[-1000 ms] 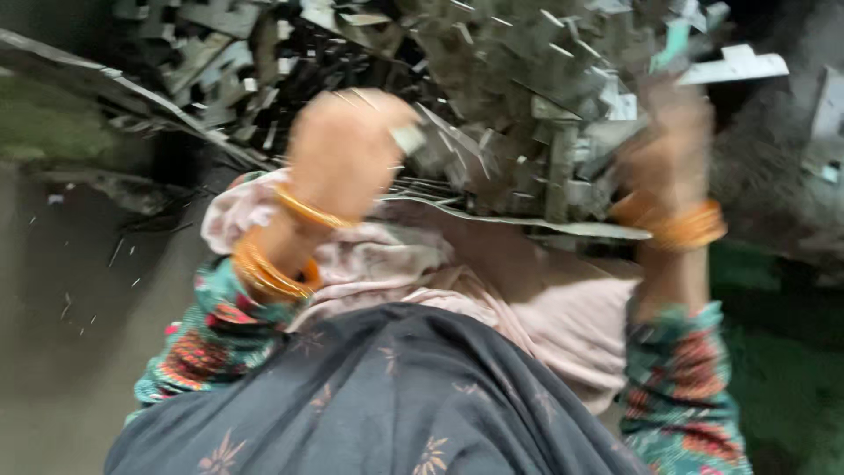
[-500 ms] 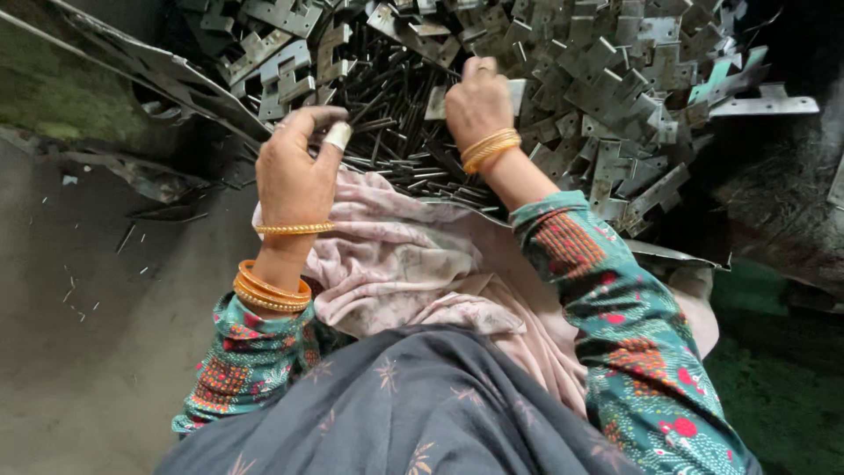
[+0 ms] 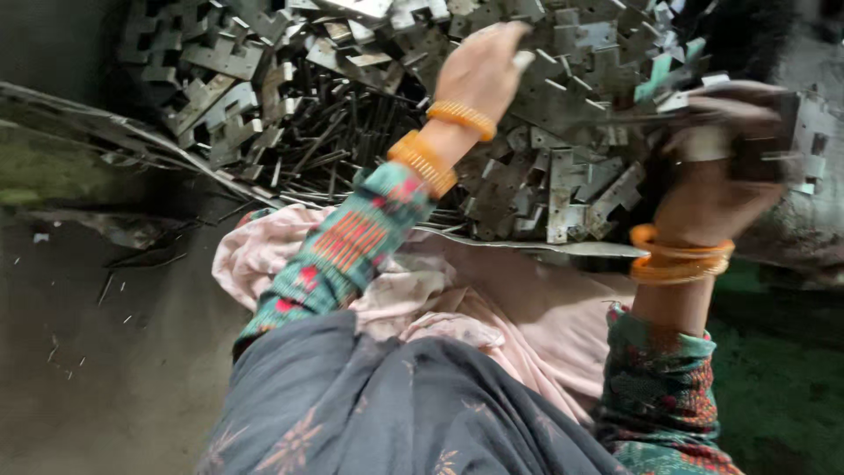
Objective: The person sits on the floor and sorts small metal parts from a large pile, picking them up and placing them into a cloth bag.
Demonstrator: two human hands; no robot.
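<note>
Heap of flat metal pieces (image 3: 563, 176) piled ahead, above a pink cloth (image 3: 492, 308) on the lap. Left hand (image 3: 479, 70) reaching into the heap, grip unclear. Right hand (image 3: 721, 176) clenched around several blurred pieces. Orange bangles (image 3: 677, 259) on both wrists.

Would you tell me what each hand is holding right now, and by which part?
The right hand grips a flat metal piece, though blur hides where. The left hand rests on the heap of metal stampings; no grip is visible.

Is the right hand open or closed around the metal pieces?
Closed: right hand is blurred, but its fingers curl around flat metal pieces. Left hand reaches into the pile.
</note>
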